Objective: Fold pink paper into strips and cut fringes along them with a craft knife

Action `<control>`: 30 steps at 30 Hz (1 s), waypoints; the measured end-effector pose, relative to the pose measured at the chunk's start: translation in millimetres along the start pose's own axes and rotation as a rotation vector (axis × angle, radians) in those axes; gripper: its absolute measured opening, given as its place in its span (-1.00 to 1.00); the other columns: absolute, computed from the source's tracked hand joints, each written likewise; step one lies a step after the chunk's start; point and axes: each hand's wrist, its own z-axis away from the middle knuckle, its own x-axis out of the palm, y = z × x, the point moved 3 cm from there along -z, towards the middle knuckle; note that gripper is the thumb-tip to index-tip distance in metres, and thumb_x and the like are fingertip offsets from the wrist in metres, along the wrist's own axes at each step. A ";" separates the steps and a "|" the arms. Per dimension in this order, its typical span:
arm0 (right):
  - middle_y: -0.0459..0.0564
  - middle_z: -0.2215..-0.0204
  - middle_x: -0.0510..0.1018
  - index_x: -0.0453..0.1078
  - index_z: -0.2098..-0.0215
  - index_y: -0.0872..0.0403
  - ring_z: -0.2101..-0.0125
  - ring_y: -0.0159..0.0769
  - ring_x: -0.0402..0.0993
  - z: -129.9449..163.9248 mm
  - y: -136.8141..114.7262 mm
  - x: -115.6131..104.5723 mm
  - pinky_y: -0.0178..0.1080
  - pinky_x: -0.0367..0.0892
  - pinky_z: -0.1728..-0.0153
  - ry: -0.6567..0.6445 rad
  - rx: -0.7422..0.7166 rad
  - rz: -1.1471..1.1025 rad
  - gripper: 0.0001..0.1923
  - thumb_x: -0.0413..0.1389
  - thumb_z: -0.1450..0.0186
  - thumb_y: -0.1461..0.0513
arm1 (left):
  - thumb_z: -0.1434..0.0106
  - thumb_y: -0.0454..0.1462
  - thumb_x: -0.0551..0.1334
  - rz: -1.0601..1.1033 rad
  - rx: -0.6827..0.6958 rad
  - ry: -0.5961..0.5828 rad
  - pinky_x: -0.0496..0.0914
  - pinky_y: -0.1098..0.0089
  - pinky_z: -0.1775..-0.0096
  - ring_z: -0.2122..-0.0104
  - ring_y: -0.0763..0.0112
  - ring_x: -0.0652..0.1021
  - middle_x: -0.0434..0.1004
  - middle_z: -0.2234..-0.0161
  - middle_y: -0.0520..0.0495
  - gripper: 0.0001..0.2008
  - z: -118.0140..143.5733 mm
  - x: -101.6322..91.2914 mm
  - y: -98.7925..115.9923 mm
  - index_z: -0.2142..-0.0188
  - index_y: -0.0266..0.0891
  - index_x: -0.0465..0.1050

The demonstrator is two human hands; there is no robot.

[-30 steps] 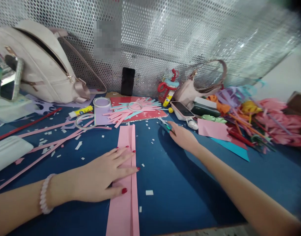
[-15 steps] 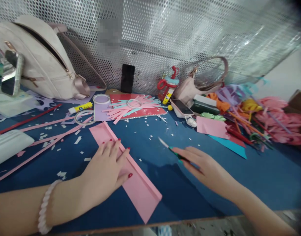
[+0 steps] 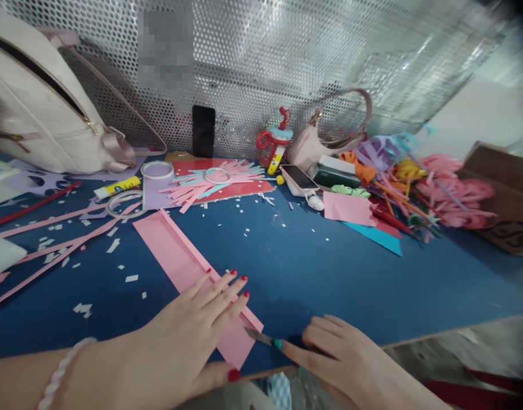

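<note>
A long pink paper strip [image 3: 171,250] with a folded edge along its right side lies slanted on the blue table. My left hand [image 3: 201,330], red-nailed and fingers spread, lies flat on its lower part. My right hand [image 3: 333,353], with a green nail on the index finger, grips a small knife [image 3: 258,335]. The knife's handle is hidden in the hand. Its pointed blade reaches over the folded edge near the strip's lower end. The index finger stretches along the blade.
Behind lie a tape roll [image 3: 127,204], a glue stick [image 3: 118,188] and a fan of paper strips [image 3: 218,176]. A black phone [image 3: 204,131] leans on the perforated wall. Farther right are a pink paper piece [image 3: 349,208], coloured ribbons [image 3: 449,188] and a cardboard box [image 3: 504,199].
My right hand has brought the knife down and left to the strip's lower end. My left hand has slid lower along the strip. The view has shifted right.
</note>
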 end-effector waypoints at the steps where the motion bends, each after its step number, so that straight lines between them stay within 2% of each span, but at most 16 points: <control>1: -0.07 0.45 0.49 0.39 -0.02 -0.01 0.43 -0.30 0.41 0.6 -0.2 1.8 -0.24 0.35 0.35 0.007 0.006 0.019 -0.58 -0.06 -0.27 0.41 | -0.38 0.03 -0.03 0.013 0.022 0.007 0.13 0.11 -0.18 -0.23 0.03 0.20 0.06 -0.28 -0.24 -0.39 0.6 -1.0 1.9 -0.27 -0.28 0.12; 7: -0.08 0.42 0.51 0.37 -0.03 0.02 0.39 -0.28 0.44 2.9 -5.6 6.3 -0.21 0.38 0.31 0.024 0.022 0.139 -0.54 -0.01 -0.19 0.42 | -0.39 0.04 -0.03 0.090 0.084 -0.033 0.17 0.21 -0.17 -0.20 0.11 0.27 0.16 -0.24 -0.17 -0.41 -3.1 -3.5 5.4 -0.26 -0.25 0.16; 15: -0.08 0.41 0.52 0.35 -0.03 0.10 0.40 -0.26 0.43 1.0 -8.8 8.5 -0.18 0.39 0.34 0.030 -0.015 0.176 -0.52 -0.04 -0.16 0.44 | -0.36 0.03 0.03 0.150 0.067 -0.191 0.20 0.11 -0.15 -0.23 0.02 0.21 0.11 -0.25 -0.16 -0.39 -11.3 -4.4 6.7 -0.27 -0.27 0.13; 22: -0.04 0.41 0.52 0.33 -0.05 0.16 0.40 -0.24 0.42 0.5 -13.9 5.5 -0.17 0.38 0.36 0.013 -0.025 0.200 -0.50 -0.09 -0.16 0.48 | -0.37 0.02 0.03 0.200 0.058 -0.197 0.14 0.03 -0.19 -0.25 0.01 0.14 0.05 -0.27 -0.18 -0.38 -7.7 2.5 5.1 -0.29 -0.26 0.06; 26: -0.04 0.40 0.51 0.34 -0.04 0.14 0.39 -0.25 0.41 5.0 -7.5 8.5 -0.18 0.37 0.32 0.026 0.001 0.190 -0.50 -0.10 -0.17 0.48 | -0.37 0.02 0.02 0.225 0.052 -0.214 0.13 0.01 -0.19 -0.25 0.01 0.15 0.06 -0.27 -0.17 -0.39 -9.5 1.4 5.0 -0.29 -0.26 0.08; 28: -0.05 0.40 0.50 0.34 -0.04 0.11 0.38 -0.26 0.40 7.6 -3.9 9.5 -0.19 0.35 0.31 0.052 0.009 0.197 -0.50 -0.10 -0.18 0.48 | -0.37 0.03 0.02 0.221 0.032 -0.215 0.12 0.00 -0.20 -0.26 0.01 0.13 0.08 -0.27 -0.15 -0.40 -9.5 0.4 5.1 -0.28 -0.20 0.09; 30: -0.06 0.41 0.48 0.34 -0.04 0.10 0.39 -0.27 0.38 9.1 -2.1 9.2 -0.20 0.32 0.32 0.066 -0.007 0.192 -0.53 -0.11 -0.22 0.47 | -0.35 0.06 0.02 0.184 -0.026 -0.188 0.10 -0.10 -0.18 -0.27 -0.08 0.06 0.00 -0.30 -0.16 -0.41 -7.7 -0.1 4.0 -0.28 -0.09 0.08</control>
